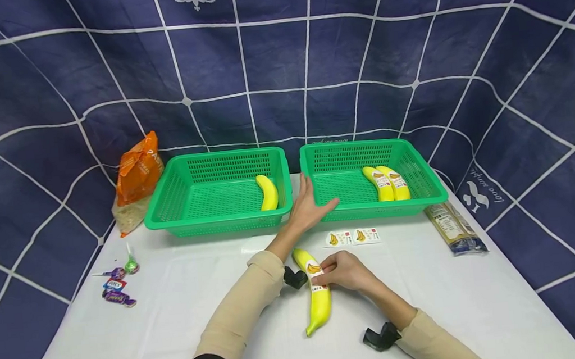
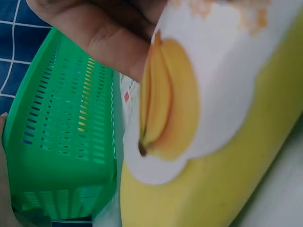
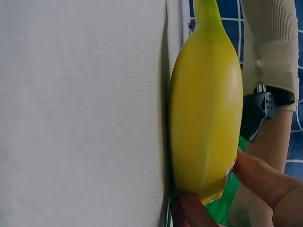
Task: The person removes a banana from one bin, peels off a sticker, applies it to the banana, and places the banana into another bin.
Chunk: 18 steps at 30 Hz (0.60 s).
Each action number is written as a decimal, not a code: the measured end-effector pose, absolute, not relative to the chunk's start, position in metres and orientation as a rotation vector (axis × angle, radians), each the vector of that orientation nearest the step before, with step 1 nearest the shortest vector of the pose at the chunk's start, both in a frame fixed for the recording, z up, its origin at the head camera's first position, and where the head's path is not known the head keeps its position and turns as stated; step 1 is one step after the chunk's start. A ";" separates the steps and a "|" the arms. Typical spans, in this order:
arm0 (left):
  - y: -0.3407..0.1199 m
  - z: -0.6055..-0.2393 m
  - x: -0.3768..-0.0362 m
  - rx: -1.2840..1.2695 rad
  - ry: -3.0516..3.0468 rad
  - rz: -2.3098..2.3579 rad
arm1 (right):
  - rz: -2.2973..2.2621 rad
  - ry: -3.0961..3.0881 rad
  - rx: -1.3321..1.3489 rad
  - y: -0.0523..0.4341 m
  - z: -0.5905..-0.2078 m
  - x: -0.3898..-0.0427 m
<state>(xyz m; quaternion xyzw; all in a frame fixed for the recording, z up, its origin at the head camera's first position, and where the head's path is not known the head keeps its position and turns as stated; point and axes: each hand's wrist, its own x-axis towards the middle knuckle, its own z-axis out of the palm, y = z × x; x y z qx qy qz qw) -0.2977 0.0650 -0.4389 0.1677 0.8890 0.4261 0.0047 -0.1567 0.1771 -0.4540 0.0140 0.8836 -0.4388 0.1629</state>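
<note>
A yellow banana (image 1: 318, 298) lies on the white table near the front middle, with a banana sticker (image 1: 315, 268) on its upper part. My right hand (image 1: 342, 270) holds the banana at the sticker, its fingers (image 3: 265, 179) and thumb on either side of the fruit. My left hand (image 1: 309, 203) reaches forward with straight fingers, palm down, at the front left corner of the right green basket (image 1: 376, 211). That basket holds two stickered bananas (image 1: 386, 183). The left green basket (image 1: 220, 221) holds one plain banana (image 1: 269, 192). The left wrist view shows the sticker (image 2: 180, 109) up close.
A strip with two more stickers (image 1: 353, 237) lies just before the right basket. An orange bag (image 1: 137, 177) stands at the back left, wrapped candies (image 1: 118, 283) lie at the left edge, and a flat packet (image 1: 454, 228) lies at the right. A blue cloth hangs behind.
</note>
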 end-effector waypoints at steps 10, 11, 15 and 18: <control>0.068 -0.443 -0.300 0.557 2.782 1.333 | -1.265 2.498 0.112 0.175 -0.453 -0.157; 0.068 -0.443 -0.301 0.560 2.779 1.342 | -1.276 2.491 0.118 0.175 -0.453 -0.157; 0.068 -0.442 -0.302 0.564 2.763 1.365 | -1.320 2.451 0.134 0.176 -0.454 -0.159; 0.068 -0.443 -0.302 0.565 2.757 1.377 | -1.321 2.440 0.117 0.177 -0.455 -0.160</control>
